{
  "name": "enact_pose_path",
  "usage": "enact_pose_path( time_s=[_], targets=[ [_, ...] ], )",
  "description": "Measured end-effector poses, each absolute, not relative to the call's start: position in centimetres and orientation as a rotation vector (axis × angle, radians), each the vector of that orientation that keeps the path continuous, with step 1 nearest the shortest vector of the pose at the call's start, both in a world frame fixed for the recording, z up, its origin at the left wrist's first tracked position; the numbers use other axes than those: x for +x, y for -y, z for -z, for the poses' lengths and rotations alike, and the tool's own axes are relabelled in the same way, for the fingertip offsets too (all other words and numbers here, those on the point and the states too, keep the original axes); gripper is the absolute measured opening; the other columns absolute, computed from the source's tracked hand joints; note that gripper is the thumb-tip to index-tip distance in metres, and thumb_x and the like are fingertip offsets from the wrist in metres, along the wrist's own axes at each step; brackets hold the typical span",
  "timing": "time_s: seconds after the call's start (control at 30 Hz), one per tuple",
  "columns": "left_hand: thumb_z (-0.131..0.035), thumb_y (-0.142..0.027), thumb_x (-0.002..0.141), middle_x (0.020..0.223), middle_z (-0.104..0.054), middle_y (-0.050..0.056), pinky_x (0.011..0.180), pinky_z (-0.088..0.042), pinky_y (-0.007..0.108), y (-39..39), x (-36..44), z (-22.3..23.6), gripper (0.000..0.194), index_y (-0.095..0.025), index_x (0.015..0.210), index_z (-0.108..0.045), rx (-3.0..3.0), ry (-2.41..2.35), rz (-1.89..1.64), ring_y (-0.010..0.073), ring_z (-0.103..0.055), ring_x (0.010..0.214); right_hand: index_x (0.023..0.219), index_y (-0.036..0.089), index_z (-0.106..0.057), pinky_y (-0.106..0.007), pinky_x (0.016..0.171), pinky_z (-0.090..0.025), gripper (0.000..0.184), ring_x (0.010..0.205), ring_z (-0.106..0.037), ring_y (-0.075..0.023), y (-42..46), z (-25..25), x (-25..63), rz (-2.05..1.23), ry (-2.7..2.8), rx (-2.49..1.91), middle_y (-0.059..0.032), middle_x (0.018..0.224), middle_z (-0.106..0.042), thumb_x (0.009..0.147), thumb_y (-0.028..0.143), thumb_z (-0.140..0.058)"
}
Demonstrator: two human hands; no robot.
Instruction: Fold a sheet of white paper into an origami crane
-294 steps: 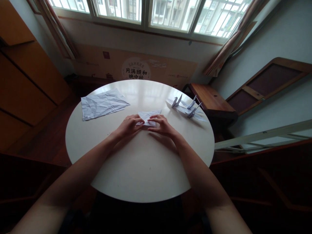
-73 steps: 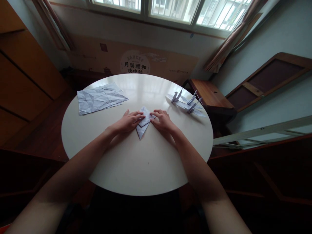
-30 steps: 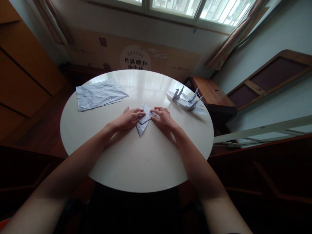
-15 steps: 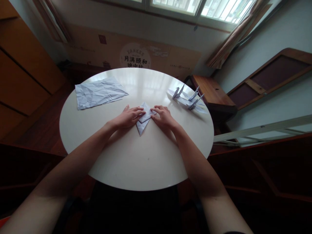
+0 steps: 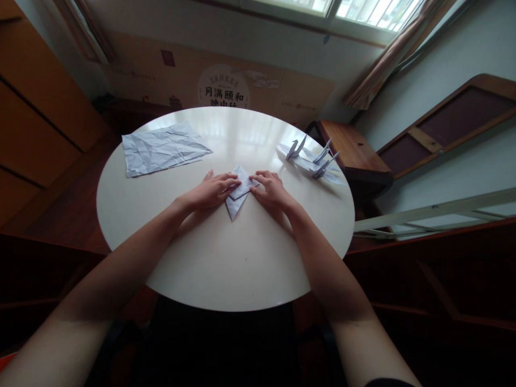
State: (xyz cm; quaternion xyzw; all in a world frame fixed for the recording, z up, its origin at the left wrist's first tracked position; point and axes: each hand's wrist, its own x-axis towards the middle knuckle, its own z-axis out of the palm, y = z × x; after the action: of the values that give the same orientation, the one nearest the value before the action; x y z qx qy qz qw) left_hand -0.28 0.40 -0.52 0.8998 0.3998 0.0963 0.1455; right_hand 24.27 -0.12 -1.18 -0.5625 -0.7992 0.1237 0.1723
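Observation:
A small folded sheet of white paper (image 5: 237, 196), pointed at the top and bottom, lies on the white round table (image 5: 226, 269) in front of me. My left hand (image 5: 215, 189) holds its left side, with the fingertips over the edge of the paper. From the other side, my right hand (image 5: 269, 188) grips the right corner between thumb and fingers. The fingers hide parts of both side corners. A shorter flap lies across the upper layer, and the lower point sticks out beneath it.
Creased paper sheets (image 5: 165, 150) lie at the table's back left. Several folded paper cranes (image 5: 318, 161) stand near the right edge. Beyond that edge is a wooden stool or small table (image 5: 349, 148). A printed cardboard panel (image 5: 181, 80) is behind the table.
The view has tilted slightly, so the table sits a little higher in the picture. Both hands stay on the folded paper, with almost no movement.

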Motion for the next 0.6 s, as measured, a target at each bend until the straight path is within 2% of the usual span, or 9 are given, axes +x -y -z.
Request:
enact_pose_path(
  time_s=[0.6],
  targets=[
    [-0.037, -0.032, 0.107, 0.157, -0.046, 0.011, 0.121, -0.011, 0.066, -0.62, -0.33, 0.75, 0.043, -0.028, 0.147, -0.053, 2.589, -1.153, -0.277, 0.0298, -0.041, 0.146, 0.134, 0.025, -0.069, -0.055, 0.116, -0.037, 0.044, 0.134, -0.047, -0.0347, -0.01, 1.41, 24.42, -0.341, 2.267, -1.579, -0.0118, 0.143, -0.057, 0.092, 0.041, -0.062]
  ],
)
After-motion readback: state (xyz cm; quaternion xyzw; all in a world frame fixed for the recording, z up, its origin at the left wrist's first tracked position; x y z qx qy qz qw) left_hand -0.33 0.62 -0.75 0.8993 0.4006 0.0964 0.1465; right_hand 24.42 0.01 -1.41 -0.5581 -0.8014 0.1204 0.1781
